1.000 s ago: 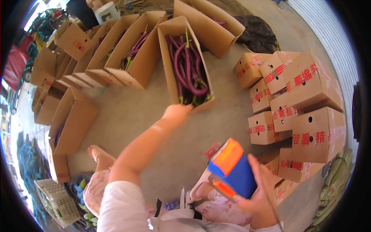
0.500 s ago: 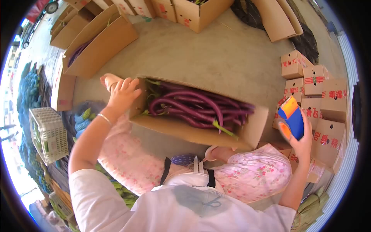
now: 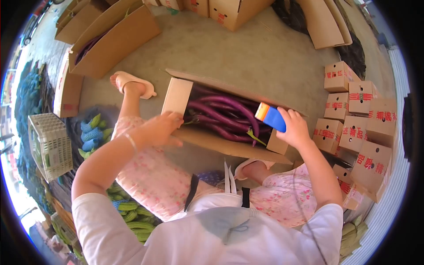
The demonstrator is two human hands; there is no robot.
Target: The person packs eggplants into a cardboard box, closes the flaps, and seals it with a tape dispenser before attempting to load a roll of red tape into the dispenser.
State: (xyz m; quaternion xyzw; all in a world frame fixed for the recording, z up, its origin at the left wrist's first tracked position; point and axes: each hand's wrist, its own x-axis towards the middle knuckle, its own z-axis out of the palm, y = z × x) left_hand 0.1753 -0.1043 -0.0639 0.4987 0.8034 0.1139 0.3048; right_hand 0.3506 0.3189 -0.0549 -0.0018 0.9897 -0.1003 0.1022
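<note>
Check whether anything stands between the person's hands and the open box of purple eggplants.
Nothing visible does. The left hand touches the box at its near wall. The right hand holds a blue and orange tool over the box's other end, above the eggplants.

White plastic crate (image 3: 49, 145) on concrete floor. Green gourds in blue foam sleeves (image 3: 92, 132) just right of crate; more green gourds (image 3: 130, 216) below it. Open cardboard boxes (image 3: 115, 37) above crate. Sealed red-printed cartons (image 3: 360, 128) stacked far right of crate.
</note>
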